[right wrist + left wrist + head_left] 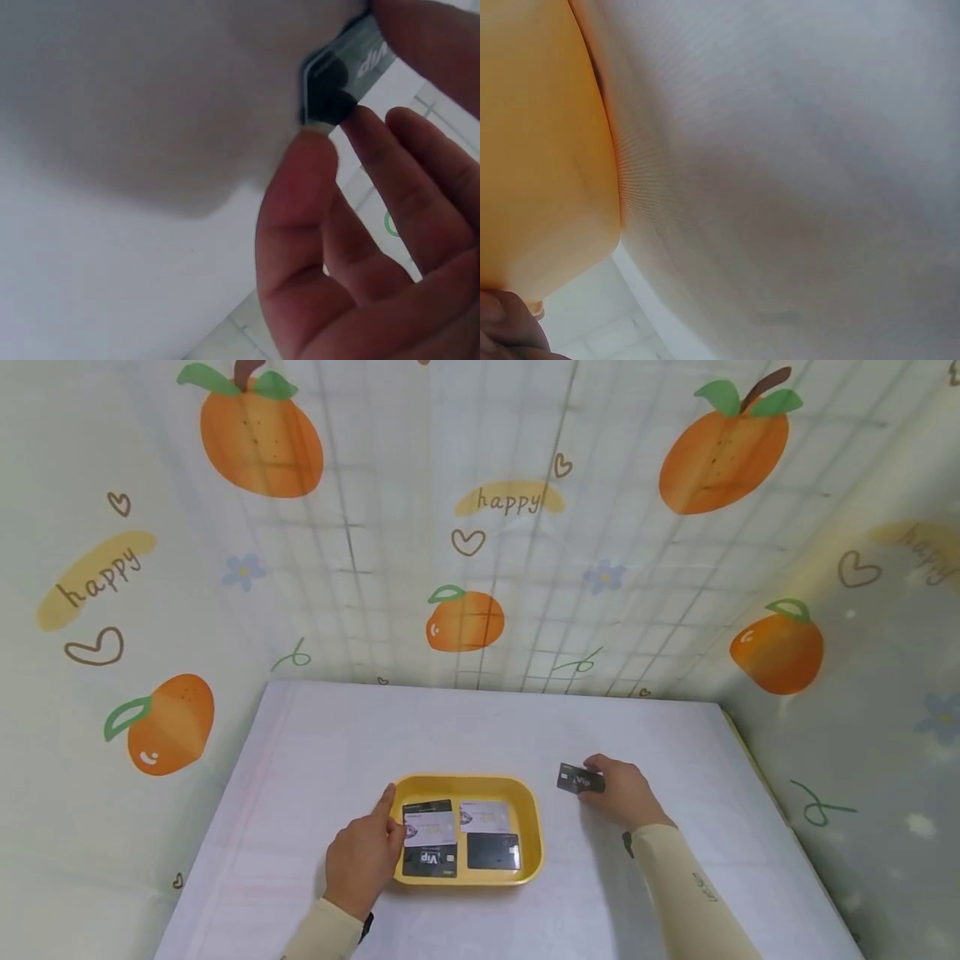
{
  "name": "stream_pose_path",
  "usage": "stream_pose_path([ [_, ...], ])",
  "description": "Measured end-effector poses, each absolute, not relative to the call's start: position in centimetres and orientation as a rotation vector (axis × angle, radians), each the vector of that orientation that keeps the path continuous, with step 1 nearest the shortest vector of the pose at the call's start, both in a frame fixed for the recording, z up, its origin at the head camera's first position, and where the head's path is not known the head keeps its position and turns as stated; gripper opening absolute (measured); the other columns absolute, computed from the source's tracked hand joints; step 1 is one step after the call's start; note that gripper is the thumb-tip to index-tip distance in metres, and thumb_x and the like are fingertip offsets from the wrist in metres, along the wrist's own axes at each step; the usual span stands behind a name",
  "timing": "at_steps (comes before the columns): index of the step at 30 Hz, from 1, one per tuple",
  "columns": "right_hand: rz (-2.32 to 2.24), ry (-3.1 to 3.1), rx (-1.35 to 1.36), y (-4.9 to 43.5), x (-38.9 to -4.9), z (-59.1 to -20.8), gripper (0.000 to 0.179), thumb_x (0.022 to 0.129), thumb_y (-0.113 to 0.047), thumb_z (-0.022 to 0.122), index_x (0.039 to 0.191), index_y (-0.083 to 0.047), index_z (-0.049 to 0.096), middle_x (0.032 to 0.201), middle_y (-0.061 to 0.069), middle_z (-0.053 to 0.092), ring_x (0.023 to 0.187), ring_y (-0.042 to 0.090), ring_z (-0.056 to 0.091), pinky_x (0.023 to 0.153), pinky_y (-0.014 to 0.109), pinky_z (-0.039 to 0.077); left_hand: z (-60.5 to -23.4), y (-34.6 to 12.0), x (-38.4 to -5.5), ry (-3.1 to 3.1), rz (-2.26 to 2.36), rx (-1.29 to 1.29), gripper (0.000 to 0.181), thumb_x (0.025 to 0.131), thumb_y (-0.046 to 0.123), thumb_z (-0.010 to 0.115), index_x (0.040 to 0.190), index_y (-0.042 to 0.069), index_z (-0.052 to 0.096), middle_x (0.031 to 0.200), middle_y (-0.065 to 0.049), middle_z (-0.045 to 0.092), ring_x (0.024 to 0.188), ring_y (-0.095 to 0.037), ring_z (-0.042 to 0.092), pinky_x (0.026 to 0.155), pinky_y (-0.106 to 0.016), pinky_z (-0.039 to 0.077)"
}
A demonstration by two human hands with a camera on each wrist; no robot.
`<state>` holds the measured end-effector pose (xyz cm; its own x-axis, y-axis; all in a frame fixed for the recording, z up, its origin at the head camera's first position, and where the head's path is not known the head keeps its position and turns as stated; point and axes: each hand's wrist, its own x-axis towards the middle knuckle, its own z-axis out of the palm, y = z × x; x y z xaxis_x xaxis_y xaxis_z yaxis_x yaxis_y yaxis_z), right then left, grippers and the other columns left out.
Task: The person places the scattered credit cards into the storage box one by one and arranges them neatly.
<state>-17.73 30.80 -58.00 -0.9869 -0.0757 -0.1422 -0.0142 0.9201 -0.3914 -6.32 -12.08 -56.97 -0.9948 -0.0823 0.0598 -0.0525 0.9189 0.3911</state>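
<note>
My right hand (624,793) pinches a black VIP card (580,778) by its edges, to the right of a shallow yellow tray (529,827). In the right wrist view the thumb and fingertips (304,161) press on the card's edges. Several cards lie in the tray in two columns. On the left, a white card (431,829) overlaps a black VIP card (431,861) and another black one. On the right, a white card (484,817) lies above a dark card (492,852). My left hand (362,864) grips the tray's left rim.
The tray stands on a white tabletop (337,735), near its front. Curtains (390,543) printed with oranges and hearts hang behind the table and at both sides.
</note>
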Motion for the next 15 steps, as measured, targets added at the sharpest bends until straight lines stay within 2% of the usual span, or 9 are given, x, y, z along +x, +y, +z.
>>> stream_pose_path([
  [8,-0.577,2.926,-0.085,30.81,-17.29,-57.59,0.060,0.085,-0.023,0.089,0.138,-0.007,0.065,0.130,0.018,0.070,0.122,0.043,0.064,0.103,0.063,0.047,-56.88,-12.13,-6.29,-3.017,-0.621,0.114,0.062,0.100,0.031,0.068,0.159,0.020,0.052,0.053,0.006,0.041,0.045,-0.013,0.038,0.046,-0.029,0.031],
  [15,-0.510,2.936,-0.099,30.55,-17.20,-57.34,0.058,0.085,-0.023,0.089,0.136,-0.007,0.066,0.120,0.015,0.073,0.113,0.037,0.067,0.100,0.061,0.049,-57.04,-12.15,-6.35,-2.989,-0.618,0.089,0.060,0.099,0.029,0.068,0.157,0.020,0.054,0.053,0.007,0.040,0.045,-0.013,0.038,0.045,-0.029,0.031],
])
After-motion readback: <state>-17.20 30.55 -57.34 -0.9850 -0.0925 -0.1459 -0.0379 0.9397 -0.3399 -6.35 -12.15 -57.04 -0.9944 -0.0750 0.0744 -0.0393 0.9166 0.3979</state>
